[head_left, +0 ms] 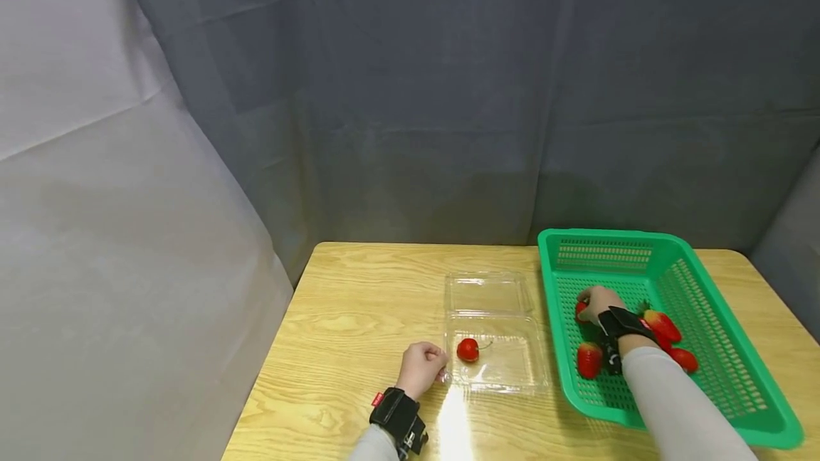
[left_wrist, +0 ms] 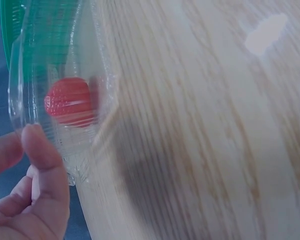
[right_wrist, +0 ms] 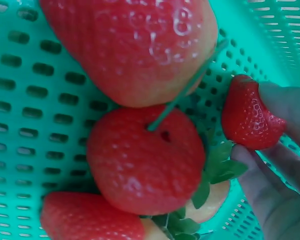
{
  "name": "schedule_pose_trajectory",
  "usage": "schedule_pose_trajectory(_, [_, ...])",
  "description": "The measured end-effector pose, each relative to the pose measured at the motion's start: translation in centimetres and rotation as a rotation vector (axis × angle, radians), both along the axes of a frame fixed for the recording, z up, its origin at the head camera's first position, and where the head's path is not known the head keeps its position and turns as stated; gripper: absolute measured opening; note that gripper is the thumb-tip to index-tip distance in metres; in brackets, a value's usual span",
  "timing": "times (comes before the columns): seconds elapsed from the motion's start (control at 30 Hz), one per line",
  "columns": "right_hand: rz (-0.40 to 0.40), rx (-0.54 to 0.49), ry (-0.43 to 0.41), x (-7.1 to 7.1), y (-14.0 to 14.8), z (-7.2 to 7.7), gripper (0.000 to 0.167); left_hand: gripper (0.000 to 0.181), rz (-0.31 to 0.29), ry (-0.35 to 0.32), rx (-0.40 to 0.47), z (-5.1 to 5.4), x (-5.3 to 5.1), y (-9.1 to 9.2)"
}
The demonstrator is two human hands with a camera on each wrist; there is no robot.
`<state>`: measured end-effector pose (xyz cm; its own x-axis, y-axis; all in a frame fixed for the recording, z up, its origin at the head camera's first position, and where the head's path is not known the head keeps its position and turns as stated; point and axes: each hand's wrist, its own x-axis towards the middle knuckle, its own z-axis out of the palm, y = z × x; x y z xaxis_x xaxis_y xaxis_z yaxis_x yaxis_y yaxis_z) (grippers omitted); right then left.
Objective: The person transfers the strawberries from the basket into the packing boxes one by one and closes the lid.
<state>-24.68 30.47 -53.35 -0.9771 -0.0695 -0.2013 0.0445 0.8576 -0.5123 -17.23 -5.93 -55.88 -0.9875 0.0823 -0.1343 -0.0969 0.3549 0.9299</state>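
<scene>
My left hand (head_left: 421,367) pinches the left rim of a clear plastic clamshell box (head_left: 512,368) between thumb and fingertips; the left wrist view shows the thumb (left_wrist: 40,150) on the rim. The box lies open on the table, its lid (head_left: 488,294) folded back. Inside is one round red fruit (head_left: 468,350) with a thin stem. Down in the green basket (head_left: 551,304), my right hand (head_left: 602,301) holds a small strawberry (right_wrist: 247,117) between thumb and fingers. Nearest to that hand is another strawberry (head_left: 589,360). The right forearm hides part of the basket.
More red fruit (head_left: 663,326) lies in the basket to the right of the wrist, including a round one with a green stem (right_wrist: 145,160). The basket's raised wall stands between the right hand and the box. Grey cloth (head_left: 423,126) hangs behind the wooden table (head_left: 359,304).
</scene>
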Motion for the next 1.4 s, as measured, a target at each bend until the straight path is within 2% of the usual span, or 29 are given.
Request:
schedule_pose_trajectory(0.2, [0.0, -0.006, 0.021, 0.1, 0.1, -0.3, 0.04, 0.008, 0.003, 0.021, 0.02, 0.2, 0.0, 0.1])
schedule_pose_trajectory(0.27, [0.008, -0.01, 0.033, 0.3, 0.0, 0.2, 0.04, 0.008, 0.002, 0.024, 0.032, 0.2, 0.1, 0.1])
schedule_pose_trajectory(0.33, [0.022, -0.022, 0.082, 0.3, 0.1, 1.0, 0.04, 0.008, 0.003, 0.024, 0.038, 0.3, 0.1, 0.1])
schedule_pose_trajectory(0.47, [0.03, -0.072, 0.202, -0.1, -0.3, 4.2, 0.043, 0.008, 0.0, 0.02, 0.042, 0.1, 0.1, 0.2])
schedule_pose_trajectory(0.6, [0.06, -0.149, 0.275, -0.3, -2.4, 9.1, 0.043, 0.008, -0.003, 0.02, 0.029, -0.2, 0.0, 0.1])
schedule_pose_trajectory(0.67, [0.117, -0.184, 0.292, 0.0, -4.4, 11.4, 0.043, 0.008, -0.001, 0.024, 0.022, -0.2, 0.0, 0.1])
schedule_pose_trajectory(0.73, [0.194, -0.204, 0.301, 0.2, -6.5, 12.9, 0.041, 0.008, 0.0, 0.025, 0.017, -0.2, 0.0, 0.1])
schedule_pose_trajectory(0.83, [0.34, -0.22, 0.298, 0.6, -9.7, 13.4, 0.036, 0.008, -0.003, 0.026, 0.016, -0.1, 0.0, 0.1])
schedule_pose_trajectory(0.9, [0.442, -0.214, 0.291, 0.7, -11.5, 12.7, 0.03, 0.008, -0.006, 0.024, 0.018, 0.0, 0.0, 0.2])
schedule_pose_trajectory(1.0, [0.531, -0.17, 0.214, 0.6, -13.6, 10.8, 0.026, 0.008, -0.005, 0.03, 0.021, 0.1, -0.1, 0.3])
schedule_pose_trajectory(1.07, [0.555, -0.116, 0.162, 0.4, -14.6, 9.1, 0.025, 0.009, -0.005, 0.035, 0.021, 0.1, -0.1, 0.3])
schedule_pose_trajectory(1.17, [0.534, -0.032, 0.074, 0.1, -15.7, 6.4, 0.027, 0.009, -0.004, 0.04, 0.017, 0.1, -0.1, 0.2])
schedule_pose_trajectory(1.27, [0.508, 0.042, 0.029, -1.0, -16.2, 2.2, 0.029, 0.009, -0.002, 0.038, 0.011, 0.0, -0.1, 0.1])
schedule_pose_trajectory(1.3, [0.505, 0.073, 0.022, -1.5, -16.3, 0.6, 0.03, 0.009, -0.001, 0.037, 0.01, 0.0, -0.1, 0.1])
schedule_pose_trajectory(1.33, [0.531, 0.069, 0.05, -2.3, -16.0, -1.8, 0.031, 0.009, 0.001, 0.038, 0.005, 0.0, -0.1, 0.1])
schedule_pose_trajectory(1.4, [0.512, 0.111, 0.031, -3.1, -16.2, -4.6, 0.033, 0.01, 0.002, 0.037, 0.004, -0.1, -0.1, 0.1])
